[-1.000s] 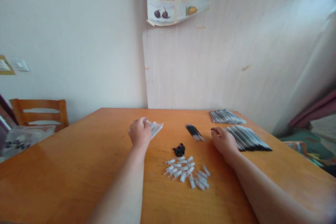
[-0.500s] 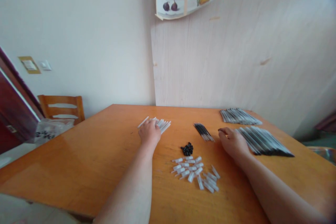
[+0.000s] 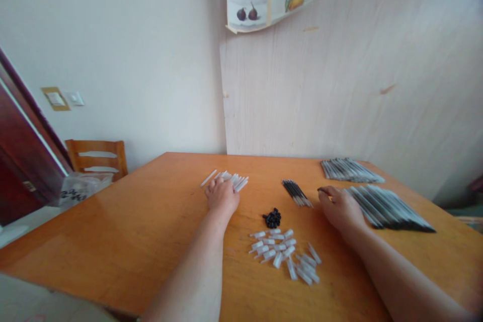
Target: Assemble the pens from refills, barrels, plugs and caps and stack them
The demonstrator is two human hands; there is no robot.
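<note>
My left hand (image 3: 222,195) lies knuckles-up on the near end of a small pile of white tubes (image 3: 237,181), its fingers curled over them. One loose white tube (image 3: 209,177) lies just to the left. My right hand (image 3: 339,206) rests on the table with fingers curled, a small dark tip showing at the thumb. It sits between a short row of black refills (image 3: 297,192) and a big stack of dark pens (image 3: 388,201). Between my forearms lie a clump of small black caps (image 3: 272,218) and several clear pen tips (image 3: 287,254).
The orange wooden table (image 3: 124,231) stands against a wood-panelled wall. A second stack of pens (image 3: 349,170) lies at the far right. A wooden chair (image 3: 96,156) and a plastic bag (image 3: 81,188) are off the left edge, beside a dark red door (image 3: 22,161).
The view has swung a little left and down. My left hand drew slightly back on the white tubes, and one tube now lies apart. My right hand stayed in place.
</note>
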